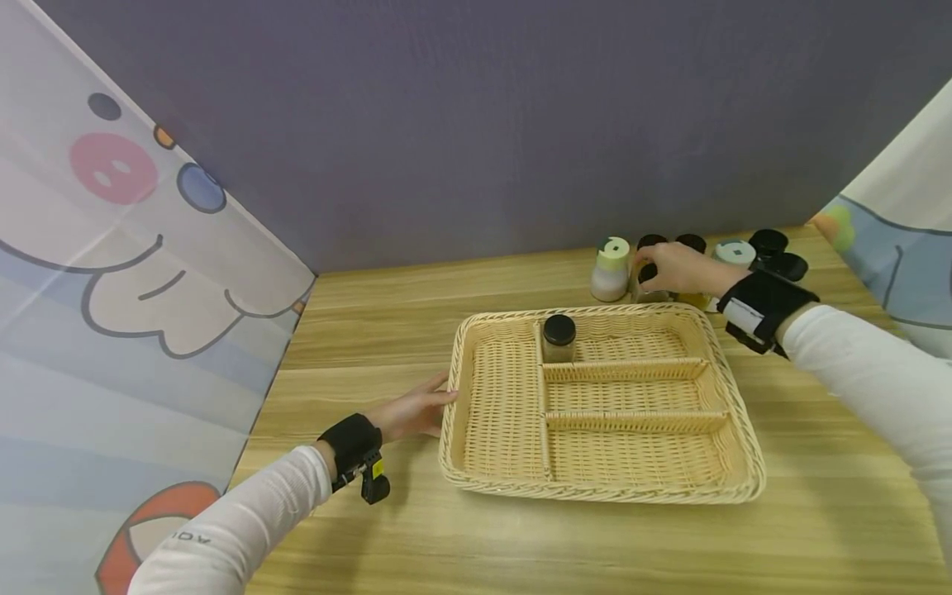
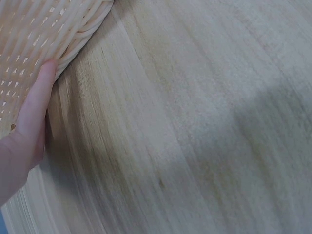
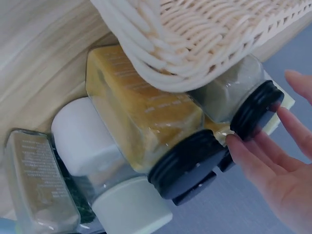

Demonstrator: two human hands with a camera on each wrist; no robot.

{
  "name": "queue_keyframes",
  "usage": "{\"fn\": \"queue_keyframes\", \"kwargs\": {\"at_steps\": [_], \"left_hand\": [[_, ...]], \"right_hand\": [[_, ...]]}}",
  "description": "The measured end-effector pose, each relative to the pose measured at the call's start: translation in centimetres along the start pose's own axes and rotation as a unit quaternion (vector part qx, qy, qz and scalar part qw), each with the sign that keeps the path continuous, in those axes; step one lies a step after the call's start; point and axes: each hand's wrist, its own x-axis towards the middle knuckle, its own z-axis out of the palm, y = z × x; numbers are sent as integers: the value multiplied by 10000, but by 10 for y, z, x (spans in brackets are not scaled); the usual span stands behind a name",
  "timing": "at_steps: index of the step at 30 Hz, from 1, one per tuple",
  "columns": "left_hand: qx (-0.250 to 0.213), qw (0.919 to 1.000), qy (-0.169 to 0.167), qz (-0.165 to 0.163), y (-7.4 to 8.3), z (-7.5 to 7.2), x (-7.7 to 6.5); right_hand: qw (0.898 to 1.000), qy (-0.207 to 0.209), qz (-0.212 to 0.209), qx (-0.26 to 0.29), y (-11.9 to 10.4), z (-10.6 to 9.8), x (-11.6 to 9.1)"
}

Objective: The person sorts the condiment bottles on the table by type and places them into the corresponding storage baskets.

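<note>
My left hand (image 1: 416, 411) rests against the left side of a woven wicker basket (image 1: 654, 496). In the left wrist view a straight finger (image 2: 36, 105) touches the basket's wall, below the rim. My right hand (image 1: 680, 268) reaches behind the basket's far edge and holds a small clear jar by its black lid (image 3: 256, 109). Its fingertips lie at two sides of that lid; the basket rim hides part of the jar. Another black-lidded jar (image 1: 559, 339) stands upright in the basket's upper middle, beside the long divider.
Several jars line the wall: a pale-green-topped shaker (image 1: 611, 268), a white-lidded one (image 1: 735, 253) and black-lidded ones (image 1: 769, 242). A yellow-filled jar (image 3: 146, 112) sits close to the basket's corner. Dividers (image 1: 632, 423) split the basket into compartments. Printed curtains hang left and right.
</note>
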Motion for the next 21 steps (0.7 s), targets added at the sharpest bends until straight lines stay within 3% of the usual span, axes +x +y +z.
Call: {"fn": "queue_keyframes", "kwargs": {"at_steps": [21], "left_hand": [[39, 10000, 34, 12, 0, 1, 1]], "right_hand": [[9997, -201, 39, -133, 7, 12, 5]]}}
